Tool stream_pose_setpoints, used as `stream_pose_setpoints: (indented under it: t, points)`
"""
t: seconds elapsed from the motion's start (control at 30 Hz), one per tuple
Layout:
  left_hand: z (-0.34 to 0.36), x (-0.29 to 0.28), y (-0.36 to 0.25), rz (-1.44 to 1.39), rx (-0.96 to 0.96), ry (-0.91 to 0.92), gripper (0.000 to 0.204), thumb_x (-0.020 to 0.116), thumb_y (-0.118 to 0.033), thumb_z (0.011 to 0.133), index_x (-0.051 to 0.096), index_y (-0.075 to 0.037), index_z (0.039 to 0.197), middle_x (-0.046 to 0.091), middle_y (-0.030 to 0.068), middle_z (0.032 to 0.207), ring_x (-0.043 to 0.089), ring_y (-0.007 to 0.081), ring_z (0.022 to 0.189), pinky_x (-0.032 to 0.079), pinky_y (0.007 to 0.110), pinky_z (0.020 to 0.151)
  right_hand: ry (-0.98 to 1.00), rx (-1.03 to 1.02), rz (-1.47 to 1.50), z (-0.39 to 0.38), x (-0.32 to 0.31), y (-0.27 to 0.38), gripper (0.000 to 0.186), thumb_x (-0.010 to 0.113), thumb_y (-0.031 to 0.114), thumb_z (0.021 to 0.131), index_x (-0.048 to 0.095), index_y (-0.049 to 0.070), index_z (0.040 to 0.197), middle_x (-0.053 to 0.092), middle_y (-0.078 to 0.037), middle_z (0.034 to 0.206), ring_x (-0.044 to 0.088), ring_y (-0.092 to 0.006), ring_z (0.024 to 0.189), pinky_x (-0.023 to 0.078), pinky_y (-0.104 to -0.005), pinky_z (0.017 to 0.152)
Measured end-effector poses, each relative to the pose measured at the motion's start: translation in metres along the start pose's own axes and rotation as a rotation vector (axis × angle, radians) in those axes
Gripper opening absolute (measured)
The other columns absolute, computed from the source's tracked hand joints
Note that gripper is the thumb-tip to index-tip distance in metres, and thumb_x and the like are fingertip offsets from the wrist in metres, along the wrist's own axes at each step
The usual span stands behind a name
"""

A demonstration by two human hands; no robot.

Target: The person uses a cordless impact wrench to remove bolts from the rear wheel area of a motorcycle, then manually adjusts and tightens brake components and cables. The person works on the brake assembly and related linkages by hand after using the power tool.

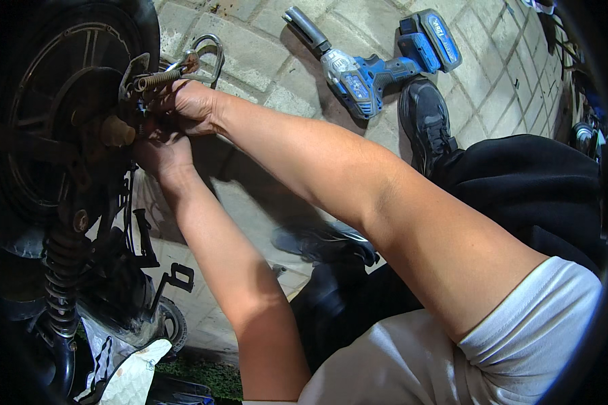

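Both my hands are close together beside the hub of a dark wheel [81,57] at the left. My right hand [192,106] is curled just below a rusty coil spring [159,79] on a metal bracket. Against it, slightly lower, my left hand [161,152] has its fingers bent inward. Shadow and the hands themselves hide the fingertips and whatever lies between them. A brownish round axle end [117,131] sticks out just left of my left hand. Above my right hand, a bent metal loop [216,57] rises from the bracket.
A blue cordless impact wrench [354,77] with a long socket lies on the paving, near my black shoe [425,118]. Below the wheel are a coil-spring shock absorber [62,283], a black footpeg-like part [181,277] and a crumpled whitish sheet [135,374].
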State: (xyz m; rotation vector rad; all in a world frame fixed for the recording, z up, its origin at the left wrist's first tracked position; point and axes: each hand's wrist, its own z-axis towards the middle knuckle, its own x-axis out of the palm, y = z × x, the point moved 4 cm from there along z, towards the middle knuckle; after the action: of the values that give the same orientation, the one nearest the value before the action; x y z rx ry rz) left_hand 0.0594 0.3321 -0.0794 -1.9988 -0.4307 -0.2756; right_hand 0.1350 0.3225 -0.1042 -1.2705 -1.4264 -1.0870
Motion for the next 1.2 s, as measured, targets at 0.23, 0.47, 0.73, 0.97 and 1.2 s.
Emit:
stream_pose_setpoints:
  t: [0.23, 0.47, 0.73, 0.97, 1.2]
  points:
    - [-0.0064, 0.0046, -0.0022, 0.004, 0.005, -0.134, 0.028, 0.043, -0.022, 0.094, 0.059, -0.005, 0.109, 0.062, 0.0070, 0.107, 0.057, 0.0209, 0.101, 0.041, 0.039, 0.093, -0.041, -0.072, 0.013, 0.0009, -0.0027, 0.0008, 0.017, 0.061, -0.003, 0.081, 0.067, 0.008, 0.093, 0.065, -0.006, 0.078, 0.062, -0.0213, 0.064, 0.052, -0.0373, 0.057]
    - [-0.0050, 0.0065, -0.0020, 0.055, -0.002, -0.147, 0.029, 0.044, -0.020, 0.093, 0.057, -0.003, 0.112, 0.061, 0.0089, 0.109, 0.056, 0.0212, 0.104, 0.042, 0.038, 0.093, -0.058, -0.086, -0.046, 0.0048, -0.0087, -0.0024, 0.019, 0.062, -0.004, 0.080, 0.067, 0.008, 0.095, 0.063, -0.004, 0.080, 0.059, -0.0176, 0.068, 0.051, -0.0341, 0.059]
    - [-0.0014, 0.0009, -0.0011, 0.317, 0.094, -0.089, 0.032, 0.043, -0.017, 0.093, 0.055, -0.001, 0.118, 0.059, 0.0099, 0.114, 0.056, 0.0221, 0.106, 0.041, 0.037, 0.096, -0.007, -0.007, 0.033, 0.0020, -0.0052, -0.0021, 0.023, 0.061, -0.009, 0.079, 0.066, 0.006, 0.095, 0.066, -0.005, 0.086, 0.062, -0.0193, 0.075, 0.052, -0.0352, 0.068]
    - [-0.0004, -0.0019, 0.0006, 0.096, 0.014, -0.114, 0.032, 0.042, -0.021, 0.095, 0.057, -0.002, 0.116, 0.060, 0.0094, 0.112, 0.056, 0.0207, 0.104, 0.043, 0.036, 0.093, 0.036, 0.046, -0.016, -0.0005, -0.0066, 0.0002, 0.025, 0.056, -0.008, 0.084, 0.065, 0.007, 0.102, 0.065, -0.004, 0.093, 0.061, -0.0179, 0.083, 0.052, -0.0354, 0.077]
    - [-0.0001, 0.0017, 0.0000, 0.049, 0.010, -0.146, 0.027, 0.044, -0.021, 0.093, 0.061, -0.004, 0.105, 0.064, 0.0070, 0.099, 0.059, 0.0200, 0.092, 0.045, 0.037, 0.086, 0.011, 0.066, -0.029, 0.0003, -0.0054, -0.0004, 0.021, 0.057, -0.006, 0.084, 0.065, 0.008, 0.099, 0.063, -0.003, 0.086, 0.061, -0.0191, 0.080, 0.053, -0.0380, 0.075]
